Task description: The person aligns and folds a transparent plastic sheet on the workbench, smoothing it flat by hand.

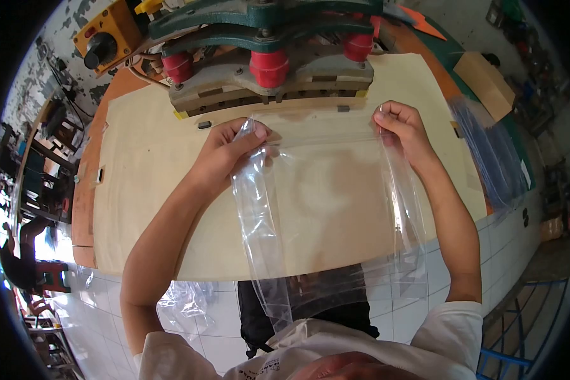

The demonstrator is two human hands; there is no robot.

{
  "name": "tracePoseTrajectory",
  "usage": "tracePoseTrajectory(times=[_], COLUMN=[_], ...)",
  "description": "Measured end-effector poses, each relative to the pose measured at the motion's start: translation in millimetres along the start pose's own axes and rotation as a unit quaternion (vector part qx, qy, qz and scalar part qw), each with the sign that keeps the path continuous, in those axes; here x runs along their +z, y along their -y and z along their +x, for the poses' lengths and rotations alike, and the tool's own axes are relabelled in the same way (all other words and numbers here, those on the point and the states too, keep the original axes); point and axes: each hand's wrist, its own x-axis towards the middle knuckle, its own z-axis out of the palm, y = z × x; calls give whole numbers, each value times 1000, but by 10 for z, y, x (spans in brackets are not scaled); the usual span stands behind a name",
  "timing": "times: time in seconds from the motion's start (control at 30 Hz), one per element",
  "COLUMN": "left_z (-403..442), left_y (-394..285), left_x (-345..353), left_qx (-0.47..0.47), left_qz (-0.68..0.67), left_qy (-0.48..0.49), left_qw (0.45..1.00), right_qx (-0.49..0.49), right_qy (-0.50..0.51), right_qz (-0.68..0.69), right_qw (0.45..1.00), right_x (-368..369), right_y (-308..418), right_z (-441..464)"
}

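Observation:
Between my hands hangs a clear plastic sheet (323,209), folded along both sides, its lower end drooping past the table edge over my lap. My left hand (237,142) pinches its upper left corner between thumb and fingers. At the upper right corner, my right hand (402,130) grips the plastic the same way. The sheet's top edge is stretched between them, just in front of a press machine (266,88) with a grey metal bar and red insulators. Whether the sheet is a finished bag I cannot tell.
Cream paper (145,190) covers the orange table. A yellow control box (107,38) with a black knob stands back left. Stacked clear sheets (491,152) and a cardboard piece (484,85) lie on the right. More plastic (187,304) is below the table. A person (28,259) is far left.

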Motion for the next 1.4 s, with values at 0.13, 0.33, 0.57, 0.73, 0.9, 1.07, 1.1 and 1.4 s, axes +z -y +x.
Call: tracePoseTrajectory(times=[0.13, 0.33, 0.57, 0.73, 0.9, 1.07, 1.1, 1.4], left_z=[-3, -1, 17, 20, -13, -9, -6, 9], left_y=[10, 8, 35, 45, -7, 7, 10, 17], left_x=[18, 1, -31, -27, 19, 14, 14, 2], left_qx=[12, 10, 5, 7, 0, 6, 5, 2], left_qz=[-19, -21, 0, 7, -2, -14, -15, -13], left_qy=[-2, 4, 1, -1, -3, 4, 4, -9], left_qw=[1000, 1000, 1000, 1000, 1000, 1000, 1000, 1000], right_qx=[-11, -10, -5, -8, -2, -1, 3, -1], right_qy=[2, -4, -4, -3, -8, -14, -16, -16], right_qz=[1, 10, 8, 6, -1, -2, -6, 9], right_qw=[1000, 1000, 1000, 1000, 1000, 1000, 1000, 1000], right_x=[-23, -19, -11, -20, 0, 11, 10, 2], right_y=[-23, -24, -16, -34, -13, -4, 1, -12], right_z=[11, 12, 12, 21, 12, 4, 1, 6])
